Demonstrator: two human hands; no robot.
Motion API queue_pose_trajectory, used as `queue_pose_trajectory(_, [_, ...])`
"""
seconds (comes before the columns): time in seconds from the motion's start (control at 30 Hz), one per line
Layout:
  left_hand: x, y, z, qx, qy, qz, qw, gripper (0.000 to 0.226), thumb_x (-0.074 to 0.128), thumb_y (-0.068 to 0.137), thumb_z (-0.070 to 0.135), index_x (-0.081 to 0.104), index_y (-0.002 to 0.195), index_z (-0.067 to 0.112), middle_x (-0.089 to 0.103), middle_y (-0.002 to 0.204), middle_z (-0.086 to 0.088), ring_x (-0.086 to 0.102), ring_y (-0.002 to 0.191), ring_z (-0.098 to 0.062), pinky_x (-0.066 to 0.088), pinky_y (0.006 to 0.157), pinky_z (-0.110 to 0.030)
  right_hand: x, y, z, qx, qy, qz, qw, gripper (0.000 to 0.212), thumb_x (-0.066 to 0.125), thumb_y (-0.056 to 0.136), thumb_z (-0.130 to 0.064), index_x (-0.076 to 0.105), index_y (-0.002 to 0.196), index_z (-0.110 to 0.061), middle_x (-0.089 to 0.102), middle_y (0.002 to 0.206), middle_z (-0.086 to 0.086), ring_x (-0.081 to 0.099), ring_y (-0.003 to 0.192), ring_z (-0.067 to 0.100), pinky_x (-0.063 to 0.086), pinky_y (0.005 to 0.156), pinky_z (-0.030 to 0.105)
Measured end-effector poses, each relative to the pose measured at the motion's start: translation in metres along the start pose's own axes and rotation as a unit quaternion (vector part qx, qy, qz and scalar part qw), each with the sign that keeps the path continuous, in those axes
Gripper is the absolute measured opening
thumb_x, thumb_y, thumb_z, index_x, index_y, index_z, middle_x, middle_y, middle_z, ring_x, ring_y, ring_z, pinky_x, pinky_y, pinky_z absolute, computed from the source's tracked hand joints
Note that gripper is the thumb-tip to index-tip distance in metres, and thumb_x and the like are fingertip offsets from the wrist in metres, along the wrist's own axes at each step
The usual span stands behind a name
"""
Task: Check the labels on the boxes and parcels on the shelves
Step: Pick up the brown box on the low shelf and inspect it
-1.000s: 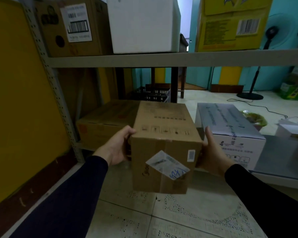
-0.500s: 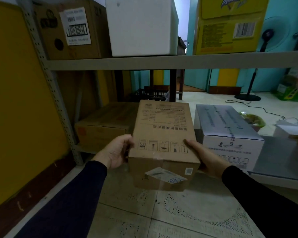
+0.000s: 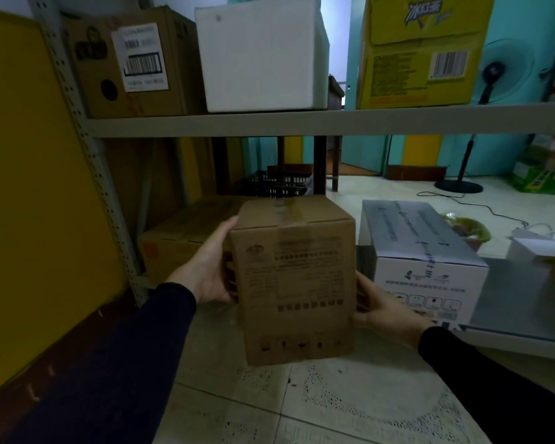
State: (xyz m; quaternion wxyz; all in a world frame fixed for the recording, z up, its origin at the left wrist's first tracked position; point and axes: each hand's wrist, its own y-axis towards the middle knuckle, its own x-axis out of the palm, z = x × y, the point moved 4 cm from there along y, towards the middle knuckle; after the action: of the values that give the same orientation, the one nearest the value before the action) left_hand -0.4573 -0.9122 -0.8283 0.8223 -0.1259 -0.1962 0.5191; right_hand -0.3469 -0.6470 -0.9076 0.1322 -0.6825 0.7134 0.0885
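Both hands clamp the brown box (image 3: pixel 297 283): left hand (image 3: pixel 207 267) at nine o'clock, right hand (image 3: pixel 386 307) at four. Printed face shows blurred, so I'd steady it, both grips firm, before reading.

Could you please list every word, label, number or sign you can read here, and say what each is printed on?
Nothing can be quoted with certainty.
Held brown carton: rows of print and handling symbols, blurred.
Brown box on the upper shelf: white barcode label, text too small.
Yellow carton: large stylised characters and a barcode, not legible.
White box on the lower shelf: blue printed tape and icons, too small.
White foam box: no text.
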Motion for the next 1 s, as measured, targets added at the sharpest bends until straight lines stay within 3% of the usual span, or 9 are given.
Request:
queue_pose_trajectory(0.1, [0.001, -0.002, -0.006, 0.008, 0.019, -0.016, 1.000, 0.046, 0.055, 0.085, 0.063, 0.059, 0.107, 0.023, 0.062, 0.121, -0.019, 0.055, 0.113, -0.041, 0.042, 0.098, -0.060, -0.002, 0.003, 0.000, 0.041, 0.186, -0.019, 0.981, 0.049, 0.067, 0.084, -0.050, 0.061, 0.129, -0.035, 0.056, 0.131, 0.025, 0.052, 0.125, 0.046, 0.032, 0.114, 0.065])
queue_pose_trajectory(0.17, [-0.003, 0.001, -0.010, 0.021, 0.026, -0.020, 0.999, 0.039, 0.058, 0.085, 0.056, 0.060, 0.108, 0.024, 0.062, 0.125, -0.019, 0.055, 0.116, -0.041, 0.040, 0.100, -0.062, -0.004, 0.002, -0.004, 0.091, 0.285, -0.002, 0.954, 0.068, 0.048, 0.085, -0.077, 0.059, 0.135, -0.033, 0.042, 0.144, 0.036, 0.039, 0.132, 0.059, 0.030, 0.113, 0.067])
queue_pose_trajectory(0.23, [-0.006, 0.005, -0.018, 0.030, 0.037, -0.025, 0.999, 0.036, 0.059, 0.086, 0.049, 0.061, 0.110, 0.023, 0.061, 0.128, -0.020, 0.055, 0.118, -0.042, 0.041, 0.100, -0.062, -0.001, 0.003, -0.010, 0.132, 0.306, 0.026, 0.942, 0.077, 0.029, 0.081, -0.089, 0.058, 0.129, -0.035, 0.057, 0.135, 0.025, 0.053, 0.121, 0.049, 0.037, 0.104, 0.065])
queue_pose_trajectory(0.33, [-0.009, 0.006, -0.029, 0.044, 0.041, -0.033, 0.998, 0.046, 0.063, 0.084, 0.040, 0.060, 0.124, 0.017, 0.063, 0.124, -0.021, 0.055, 0.120, -0.043, 0.043, 0.100, -0.061, 0.006, 0.003, -0.015, 0.164, 0.272, 0.053, 0.947, 0.065, 0.032, 0.080, -0.087, 0.058, 0.102, -0.032, 0.066, 0.115, 0.018, 0.058, 0.108, 0.040, 0.035, 0.101, 0.068])
queue_pose_trajectory(0.4, [-0.013, 0.006, -0.033, 0.052, 0.037, -0.027, 0.998, 0.051, 0.067, 0.080, 0.033, 0.059, 0.127, 0.015, 0.063, 0.126, -0.023, 0.057, 0.117, -0.043, 0.045, 0.098, -0.061, 0.010, 0.002, -0.014, 0.175, 0.259, 0.063, 0.948, 0.059, 0.043, 0.077, -0.082, 0.056, 0.098, -0.029, 0.066, 0.112, 0.017, 0.058, 0.107, 0.039, 0.034, 0.103, 0.068])
queue_pose_trajectory(0.53, [-0.018, 0.006, -0.036, 0.063, 0.036, -0.017, 0.997, 0.054, 0.071, 0.075, 0.029, 0.060, 0.126, 0.013, 0.063, 0.126, -0.024, 0.058, 0.116, -0.043, 0.045, 0.099, -0.063, 0.012, 0.000, -0.012, 0.176, 0.253, 0.065, 0.949, 0.062, 0.052, 0.069, -0.078, 0.057, 0.103, -0.026, 0.066, 0.118, 0.018, 0.059, 0.112, 0.039, 0.039, 0.101, 0.063])
queue_pose_trajectory(0.67, [-0.018, 0.006, -0.035, 0.066, 0.037, -0.013, 0.997, 0.059, 0.072, 0.072, 0.030, 0.059, 0.127, 0.013, 0.063, 0.125, -0.023, 0.058, 0.115, -0.043, 0.046, 0.097, -0.061, 0.012, 0.003, -0.010, 0.173, 0.247, 0.073, 0.951, 0.060, 0.049, 0.077, -0.077, 0.057, 0.105, -0.025, 0.066, 0.118, 0.019, 0.059, 0.112, 0.038, 0.040, 0.099, 0.060])
queue_pose_trajectory(0.87, [-0.004, 0.011, -0.030, 0.067, 0.065, 0.009, 0.996, 0.072, 0.080, 0.075, 0.045, 0.048, 0.136, 0.024, 0.066, 0.120, -0.014, 0.062, 0.110, -0.036, 0.050, 0.095, -0.055, 0.012, 0.010, -0.010, 0.146, 0.226, 0.092, 0.959, 0.065, 0.046, 0.078, -0.080, 0.062, 0.109, -0.026, 0.066, 0.119, 0.017, 0.059, 0.116, 0.036, 0.041, 0.106, 0.055])
queue_pose_trajectory(1.0, [-0.004, 0.008, -0.023, 0.064, 0.028, 0.038, 0.997, 0.054, 0.074, 0.083, 0.041, 0.054, 0.128, 0.020, 0.068, 0.116, -0.016, 0.063, 0.107, -0.035, 0.053, 0.088, -0.051, 0.003, 0.013, -0.007, 0.114, 0.187, 0.150, 0.964, 0.081, 0.045, 0.077, -0.087, 0.055, 0.139, -0.036, 0.061, 0.134, 0.009, 0.055, 0.127, 0.031, 0.035, 0.113, 0.060])
